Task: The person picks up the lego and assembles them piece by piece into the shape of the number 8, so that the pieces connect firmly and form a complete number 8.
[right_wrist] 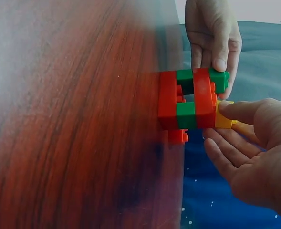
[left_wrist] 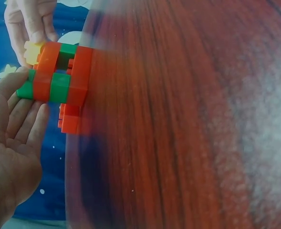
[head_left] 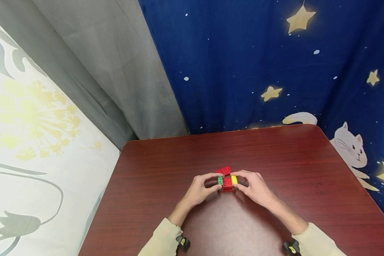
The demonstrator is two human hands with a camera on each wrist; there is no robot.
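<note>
A small toy-brick structure stands on the table, with a red lower brick [left_wrist: 79, 78], green bricks [right_wrist: 185, 115] above it and a red upper brick [head_left: 227, 182]. On top, at the left end, sits a green brick [head_left: 220, 180]; my left hand [head_left: 198, 189] pinches it between thumb and fingers. At the right end is a yellow brick [head_left: 234, 180], pinched likewise by my right hand [head_left: 256, 186]. Between these two the red studs show. Just behind the structure lies another studded red brick [head_left: 224, 171]; whether it touches the structure I cannot tell.
The dark red wooden table [head_left: 166, 160] has rounded far corners. Beyond it hang a blue curtain [head_left: 230, 71] with stars and a grey curtain [head_left: 121, 71]. A white patterned cloth [head_left: 44, 142] hangs at the left.
</note>
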